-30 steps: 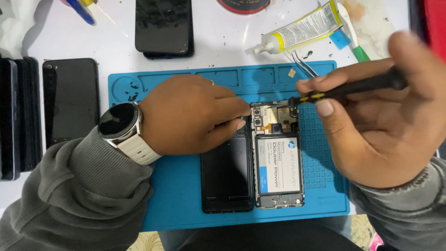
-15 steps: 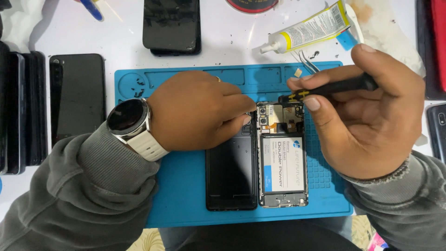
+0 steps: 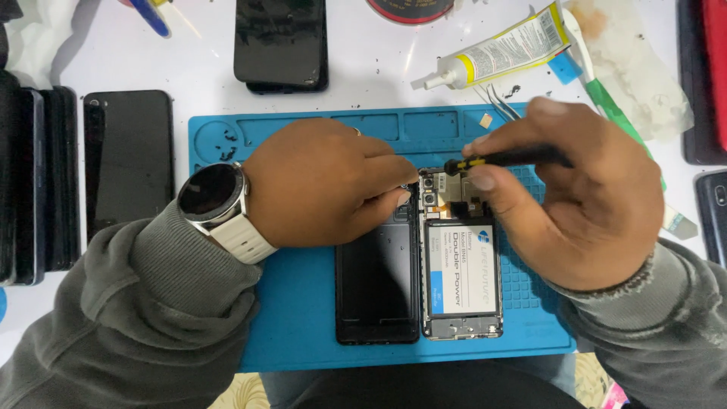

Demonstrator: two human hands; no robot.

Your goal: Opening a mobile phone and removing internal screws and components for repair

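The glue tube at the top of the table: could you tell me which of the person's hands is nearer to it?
Right. The right hand, holding a screwdriver, lies just below the glue tube. The left hand rests on the blue mat, further left and lower.

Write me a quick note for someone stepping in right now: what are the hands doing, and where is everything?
Left hand: fingers pressing the top of the opened phone on the blue mat.
Right hand: gripping a black screwdriver, tip at the phone's camera end.
Done: back cover is off, lying beside the phone; battery exposed.
Left: the work around the camera end, judging by the tip. Glue tube above the mat.
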